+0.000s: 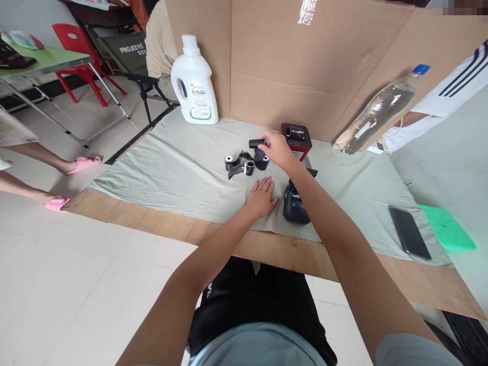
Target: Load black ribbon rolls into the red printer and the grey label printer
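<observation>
My right hand (277,147) is closed on a small black roll (256,144), held sideways above the cloth. Black film hangs just below it. Under and beside that hand lie several black ribbon rolls, among them one with a white core (229,162) and one with a loose, crinkled end (249,168). My left hand (262,197) rests flat on the cloth, fingers spread, holding nothing. Right of it stands a dark, rounded device (294,208) with its lid up, partly hidden by my right forearm. A red and black boxy device (304,136) sits behind my right hand.
A grey-green cloth (183,178) covers the wooden table. Cardboard (274,76) stands along the back, with a white detergent bottle (196,86) and a clear bottle (381,112) before it. A phone (409,232) lies at right. Other people are at the left and right edges.
</observation>
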The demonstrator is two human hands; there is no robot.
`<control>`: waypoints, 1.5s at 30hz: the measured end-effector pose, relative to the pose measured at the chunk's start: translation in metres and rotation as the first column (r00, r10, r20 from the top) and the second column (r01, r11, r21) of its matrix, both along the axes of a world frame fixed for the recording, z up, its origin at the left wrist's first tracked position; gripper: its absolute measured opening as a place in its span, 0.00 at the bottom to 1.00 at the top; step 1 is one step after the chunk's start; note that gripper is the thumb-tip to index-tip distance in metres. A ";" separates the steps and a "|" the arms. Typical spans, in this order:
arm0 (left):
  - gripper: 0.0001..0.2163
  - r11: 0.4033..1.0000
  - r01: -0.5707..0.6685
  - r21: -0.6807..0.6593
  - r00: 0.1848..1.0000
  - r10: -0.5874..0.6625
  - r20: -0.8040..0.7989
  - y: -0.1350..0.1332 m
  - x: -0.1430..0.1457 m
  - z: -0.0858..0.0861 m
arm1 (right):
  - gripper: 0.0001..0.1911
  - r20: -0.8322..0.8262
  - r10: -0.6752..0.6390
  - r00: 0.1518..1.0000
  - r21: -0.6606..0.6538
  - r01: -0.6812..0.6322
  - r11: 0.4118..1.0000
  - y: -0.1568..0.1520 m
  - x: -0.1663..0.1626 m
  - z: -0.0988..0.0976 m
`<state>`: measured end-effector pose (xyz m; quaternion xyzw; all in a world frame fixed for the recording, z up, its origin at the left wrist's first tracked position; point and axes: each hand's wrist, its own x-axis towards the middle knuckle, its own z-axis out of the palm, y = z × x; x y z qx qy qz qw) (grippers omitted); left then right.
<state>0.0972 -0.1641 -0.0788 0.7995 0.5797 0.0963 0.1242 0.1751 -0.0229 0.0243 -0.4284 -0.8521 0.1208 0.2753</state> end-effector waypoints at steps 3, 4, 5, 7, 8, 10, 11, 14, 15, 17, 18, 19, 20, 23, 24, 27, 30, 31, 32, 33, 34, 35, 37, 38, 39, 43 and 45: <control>0.32 1.000 -0.008 0.020 1.000 0.008 0.014 -0.002 0.000 0.002 | 0.15 -0.193 0.005 0.981 0.024 -0.001 1.000 -0.032 0.044 0.003; 0.31 1.000 -0.013 0.014 1.000 0.013 0.012 -0.002 0.000 0.003 | 0.16 -0.258 -0.009 0.966 0.000 0.009 1.000 -0.045 0.059 0.003; 0.31 1.000 -0.016 0.006 1.000 0.016 0.007 -0.002 0.000 0.003 | 0.17 -0.333 -0.032 0.943 -0.046 0.017 0.999 -0.057 0.074 0.002; 0.29 1.000 -0.014 0.008 1.000 0.014 0.005 0.000 0.000 0.002 | 0.22 -0.494 -0.107 0.863 -0.173 0.022 0.985 -0.081 0.103 0.000; 0.28 1.000 -0.011 0.020 1.000 0.011 0.016 0.000 0.001 0.001 | 0.25 -0.571 -0.148 0.808 -0.233 0.014 0.972 -0.091 0.117 -0.002; 0.29 0.998 -0.007 0.055 0.998 0.003 0.066 0.002 0.000 0.000 | 0.28 -0.684 -0.225 0.694 -0.331 -0.020 0.943 -0.107 0.142 -0.006; 0.31 0.998 -0.010 0.068 0.995 0.003 0.100 0.002 0.000 0.000 | 0.28 -0.720 -0.258 0.644 -0.368 -0.040 0.929 -0.112 0.153 -0.009; 0.36 0.991 0.000 0.134 0.975 -0.029 0.218 0.002 -0.002 0.003 | 0.27 -0.742 -0.325 0.586 -0.460 -0.093 0.883 -0.121 0.177 -0.018; 0.36 0.982 0.031 0.184 0.963 -0.079 0.258 0.001 -0.002 0.005 | 0.25 -0.727 -0.334 0.600 -0.484 -0.103 0.869 -0.122 0.181 -0.022; 0.30 0.940 0.147 0.308 0.924 -0.242 0.296 -0.001 -0.004 0.009 | 0.22 -0.662 -0.337 0.669 -0.520 -0.086 0.850 -0.122 0.186 -0.029; 0.26 0.905 0.217 0.365 0.897 -0.332 0.290 -0.002 -0.004 0.011 | 0.21 -0.614 -0.333 0.715 -0.525 -0.056 0.849 -0.121 0.186 -0.033; 0.23 0.868 0.281 0.409 0.871 -0.410 0.272 -0.003 -0.004 0.012 | 0.19 -0.562 -0.323 0.761 -0.517 -0.018 0.856 -0.120 0.186 -0.037; 0.21 0.835 0.332 0.439 0.848 -0.468 0.249 -0.004 -0.004 0.012 | 0.17 -0.507 -0.309 0.805 -0.494 0.023 0.869 -0.118 0.184 -0.041; 0.16 0.783 0.405 0.473 0.819 -0.540 0.194 -0.006 -0.002 0.010 | 0.14 -0.332 -0.251 0.909 -0.369 0.120 0.922 -0.116 0.177 -0.048; 0.15 0.780 0.410 0.473 0.819 -0.543 0.184 -0.006 -0.001 0.009 | 0.14 -0.272 -0.231 0.934 -0.327 0.136 0.935 -0.116 0.175 -0.049; 0.15 0.785 0.393 0.478 0.834 -0.523 0.173 -0.006 0.002 0.007 | 0.14 -0.131 -0.194 0.972 -0.253 0.157 0.955 -0.117 0.169 -0.050; 0.15 0.782 0.362 0.507 0.843 -0.507 0.180 -0.006 0.004 0.006 | 0.13 -0.037 -0.160 0.986 -0.230 0.148 0.962 -0.119 0.167 -0.047; 0.15 0.779 0.354 0.518 0.842 -0.506 0.185 -0.006 0.004 0.006 | 0.13 -0.001 -0.144 0.990 -0.220 0.140 0.965 -0.119 0.166 -0.046; 0.15 0.777 0.348 0.525 0.841 -0.506 0.192 -0.006 0.004 0.006 | 0.13 0.035 -0.126 0.991 -0.209 0.130 0.969 -0.118 0.166 -0.045; 0.15 0.777 0.343 0.528 0.840 -0.505 0.198 -0.006 0.005 0.005 | 0.13 0.069 -0.109 0.992 -0.199 0.121 0.972 -0.117 0.166 -0.044; 0.15 0.778 0.340 0.528 0.839 -0.504 0.203 -0.006 0.005 0.005 | 0.12 0.098 -0.093 0.991 -0.190 0.110 0.976 -0.116 0.165 -0.043; 0.15 0.781 0.338 0.526 0.840 -0.502 0.206 -0.006 0.006 0.005 | 0.12 0.127 -0.079 0.989 -0.186 0.102 0.977 -0.115 0.165 -0.043; 0.16 0.784 0.336 0.522 0.842 -0.498 0.206 -0.005 0.007 0.004 | 0.12 0.194 -0.079 0.978 -0.199 0.118 0.973 -0.113 0.162 -0.042; 0.16 0.783 0.336 0.523 0.842 -0.498 0.205 -0.005 0.007 0.003 | 0.11 0.235 -0.089 0.968 -0.211 0.140 0.967 -0.112 0.159 -0.042; 0.16 0.782 0.337 0.524 0.842 -0.499 0.204 -0.005 0.008 0.003 | 0.11 0.277 -0.107 0.955 -0.220 0.171 0.960 -0.112 0.157 -0.042; 0.17 0.775 0.330 0.539 0.838 -0.504 0.211 -0.005 0.009 0.002 | 0.07 0.290 -0.223 0.931 -0.162 0.277 0.947 -0.116 0.149 -0.041; 0.16 0.777 0.325 0.538 0.836 -0.502 0.221 -0.006 0.009 0.003 | 0.06 0.143 -0.325 0.935 -0.065 0.337 0.939 -0.116 0.148 -0.041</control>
